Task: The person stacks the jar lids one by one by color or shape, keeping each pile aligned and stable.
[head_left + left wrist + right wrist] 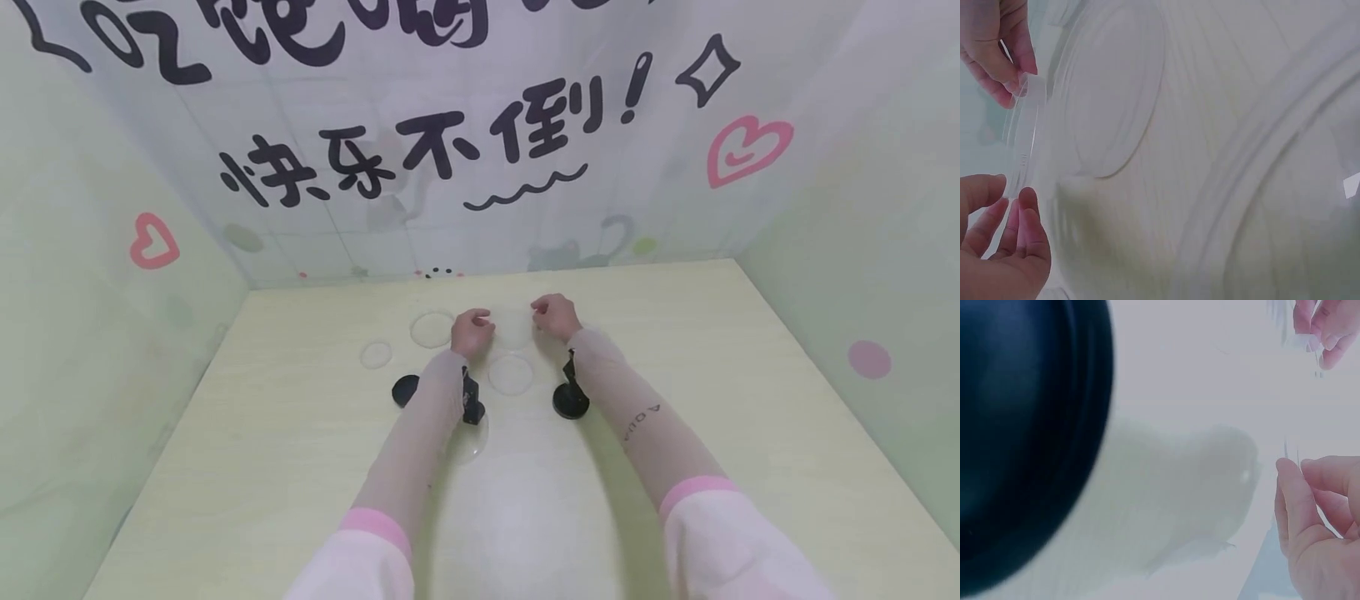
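Note:
Between both hands stands a clear round plastic lid (1025, 131), shallow with a low rim and seen nearly edge-on in the left wrist view. My left hand (472, 332) pinches one side of it between thumb and fingers. On the opposite side, the fingertips of my right hand (557, 317) pinch its edge. In the head view the held lid (513, 327) is so see-through that its outline is faint. Just in front of it lies another clear round lid (511, 375) on the table.
Left of the left hand lie a clear round piece (432, 329) and a smaller one (377, 354). A further clear disc (472, 437) lies partly under the left forearm. Black round pieces sit near each forearm, one left (406, 390), one right (571, 402). A printed curtain (480, 233) hangs behind the table.

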Tool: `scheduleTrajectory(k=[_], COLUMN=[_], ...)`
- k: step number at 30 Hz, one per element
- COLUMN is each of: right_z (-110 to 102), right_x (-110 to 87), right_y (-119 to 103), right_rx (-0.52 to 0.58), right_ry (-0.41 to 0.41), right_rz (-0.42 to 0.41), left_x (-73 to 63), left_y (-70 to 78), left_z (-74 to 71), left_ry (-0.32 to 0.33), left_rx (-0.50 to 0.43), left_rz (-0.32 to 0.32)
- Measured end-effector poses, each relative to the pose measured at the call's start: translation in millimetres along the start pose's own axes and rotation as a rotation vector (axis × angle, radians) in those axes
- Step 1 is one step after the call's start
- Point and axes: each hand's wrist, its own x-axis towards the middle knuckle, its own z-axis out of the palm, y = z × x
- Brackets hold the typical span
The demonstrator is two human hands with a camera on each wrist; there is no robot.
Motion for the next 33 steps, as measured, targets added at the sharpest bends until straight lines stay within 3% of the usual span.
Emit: scheduleTrajectory(k=[2,4,5,8,11,12,16,23,33], right_z=[-10.5,-26.4,-35.1,-58.2,-70.5,-72.4,-74.9,-73.3,-68.5], right_x=[-10.3,-32.6,-46.9,-86.8,-112.0,-116.2,-122.3,-125.9,-130.2], right_y=[-19.6,-56.2,-78.9,-139.3,-174.6,-179.9,-189.1,-197.0,-204.1], right_rx=[0.023,0.043,0.046,0.091,0.124,0.136,0.186,0.224,0.252], right_ry=[-0.013,-0.021,-0.027,-0.05,-0.06,-0.061,-0.071,-0.091,-0.136], right_rz=[0.008,0.012,0.029,0.073,0.097,0.091,0.08,0.083,0.087], left_x=[0.9,-0.8,5.2,7.0,5.6,-1.5,-11.1,-18.9,-29.1], left_y=[3.0,9.0,3.1,2.5,3.8,11.1,16.8,17.6,13.9], left_z=[-2.9,-8.2,-8.6,-13.6,-18.2,-21.6,-31.5,-47.2,-67.0], left_ry=[-0.003,-0.025,-0.022,-0.02,-0.013,-0.017,-0.042,-0.109,-0.176], left_rx=[-0.022,-0.035,-0.062,-0.061,-0.035,-0.006,-0.006,-0.121,-0.105], left_rz=[0.009,-0.008,0.043,0.078,0.089,0.052,0.06,0.033,0.042])
